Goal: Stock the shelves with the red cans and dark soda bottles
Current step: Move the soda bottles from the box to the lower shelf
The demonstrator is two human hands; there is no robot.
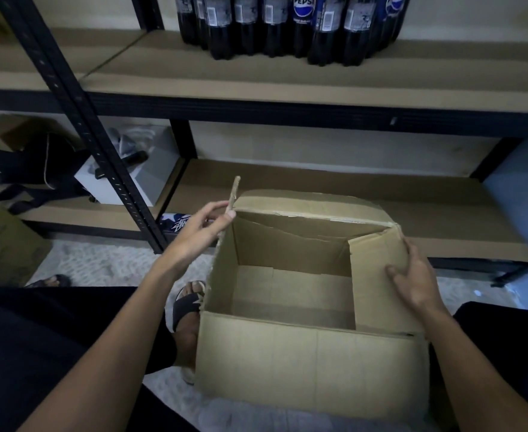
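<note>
Above the cardboard box (312, 363), the dark soda bottles (275, 26) stand clustered on the shelf (256, 79); the box shows nothing inside, and no red cans show. Our left hand (203, 229) pinches its upright left flap (234, 191), and our right hand (415, 275) lies flat on the infolded right flap (371, 275). We judge this box finished: next, set it aside and find the cans.

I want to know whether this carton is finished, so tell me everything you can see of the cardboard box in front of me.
The cardboard box is plain brown corrugated board, upright on the floor between the person's legs, before the lower shelf. Its top is open and nothing shows inside. The left hand pinches the upright left flap; the right hand rests on the right flap, folded inward. The far flap lies back.
</note>
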